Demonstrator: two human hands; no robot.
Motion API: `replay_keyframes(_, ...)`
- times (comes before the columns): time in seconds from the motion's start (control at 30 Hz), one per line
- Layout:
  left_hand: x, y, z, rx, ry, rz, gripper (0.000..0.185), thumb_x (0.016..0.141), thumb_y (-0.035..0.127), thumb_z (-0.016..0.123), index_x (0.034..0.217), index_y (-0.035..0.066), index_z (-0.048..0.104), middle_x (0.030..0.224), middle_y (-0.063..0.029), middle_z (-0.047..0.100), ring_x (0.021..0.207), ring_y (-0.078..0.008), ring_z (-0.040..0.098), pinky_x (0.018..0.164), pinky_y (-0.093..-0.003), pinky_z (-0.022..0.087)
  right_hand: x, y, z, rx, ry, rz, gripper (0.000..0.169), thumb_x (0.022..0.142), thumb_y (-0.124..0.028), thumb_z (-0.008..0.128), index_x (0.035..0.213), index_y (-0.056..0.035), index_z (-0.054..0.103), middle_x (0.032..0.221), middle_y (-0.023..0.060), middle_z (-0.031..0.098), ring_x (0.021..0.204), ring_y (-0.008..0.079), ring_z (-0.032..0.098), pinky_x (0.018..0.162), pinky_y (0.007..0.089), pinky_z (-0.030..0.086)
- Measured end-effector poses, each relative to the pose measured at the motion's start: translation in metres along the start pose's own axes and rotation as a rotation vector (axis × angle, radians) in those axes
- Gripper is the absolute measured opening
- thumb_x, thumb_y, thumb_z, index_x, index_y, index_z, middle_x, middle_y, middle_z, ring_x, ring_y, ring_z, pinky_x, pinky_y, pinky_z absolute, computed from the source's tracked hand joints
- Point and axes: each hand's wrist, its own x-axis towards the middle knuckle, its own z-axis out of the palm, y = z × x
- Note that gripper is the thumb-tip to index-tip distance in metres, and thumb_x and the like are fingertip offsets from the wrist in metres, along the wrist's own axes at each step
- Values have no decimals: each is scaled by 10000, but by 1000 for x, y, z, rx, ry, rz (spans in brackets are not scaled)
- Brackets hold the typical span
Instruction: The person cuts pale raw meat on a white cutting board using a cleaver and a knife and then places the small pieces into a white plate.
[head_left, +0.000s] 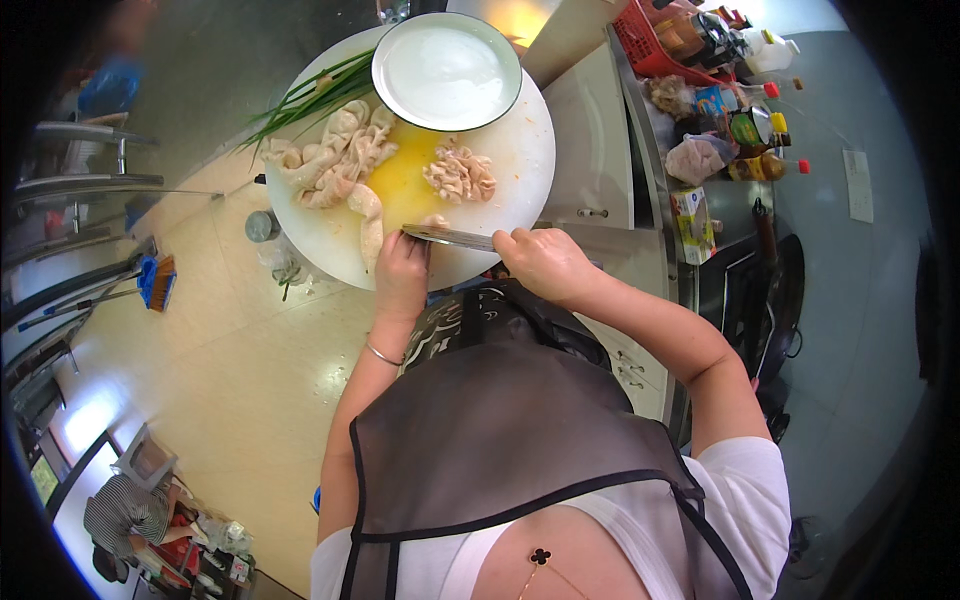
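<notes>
My right hand (546, 259) grips a kitchen knife (454, 237), its blade pointing left across the near part of a round white cutting board (525, 176). At the blade's tip end, my left hand (403, 274) rests on the board with fingers curled down; whatever lies under them is hidden. Just beyond the blade sits a small pale piece of meat (435, 221). A strip of what looks like intestine (367, 221) lies left of my left hand, by a larger folded heap of intestine (334, 157). Cut, curled pieces (459, 174) form a pile farther back.
A white dark-rimmed enamel basin (446, 71) and green onions (322, 94) occupy the board's far side. Right of it stand cabinets (592, 150) and a counter with bottles (757, 127) and a wok (784, 300). A broom (159, 283) is at left; another person (131, 510) is lower left.
</notes>
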Motion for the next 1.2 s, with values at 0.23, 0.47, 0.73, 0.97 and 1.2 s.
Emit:
replay_keyframes(0.23, -8, 2, 14, -43, 49, -75, 203, 709, -14, 598, 905, -35, 646, 916, -147, 606, 892, -319, 566, 757, -386, 492, 3, -5, 7, 46, -115, 83, 138, 745, -34, 544, 803, 9, 426, 651, 161, 567, 603, 336, 603, 519, 426, 479)
replay_keyframes(0.47, -10, 4, 10, -10, 15, -135, 204, 709, 10, 612, 909, -14, 646, 879, -142, 578, 821, -324, 544, 721, -402, 480, 41, -9, 33, 35, 111, -47, 102, 698, -11, 547, 746, -11, 457, 567, 131, 562, 499, 281, 603, 435, 373, 474)
replay_keyframes(0.73, -7, 6, 4, -15, -61, -192, 257, 717, 5, 605, 974, 6, 619, 967, -139, 552, 826, -309, 549, 731, -405, 478, 18, 3, 15, 45, 33, 53, 86, 746, -42, 540, 750, -4, 463, 580, 163, 573, 521, 321, 600, 459, 400, 475)
replay_keyframes(0.97, 9, 10, 9, -109, 65, -206, 348, 740, 36, 658, 1074, 5, 567, 1041, -143, 521, 907, -307, 563, 800, -362, 485, 15, 1, 16, 166, 212, 274, 147, 826, -108, 529, 767, 12, 468, 610, 189, 570, 553, 380, 575, 511, 463, 464)
replay_keyframes(1.2, -17, 6, 12, -6, 94, -40, 229, 722, 27, 662, 943, -18, 626, 967, -124, 579, 913, -288, 565, 751, -365, 484, -2, -15, 10, 190, 181, 256, 154, 828, -116, 540, 768, 6, 466, 649, 183, 575, 548, 372, 571, 514, 457, 471)
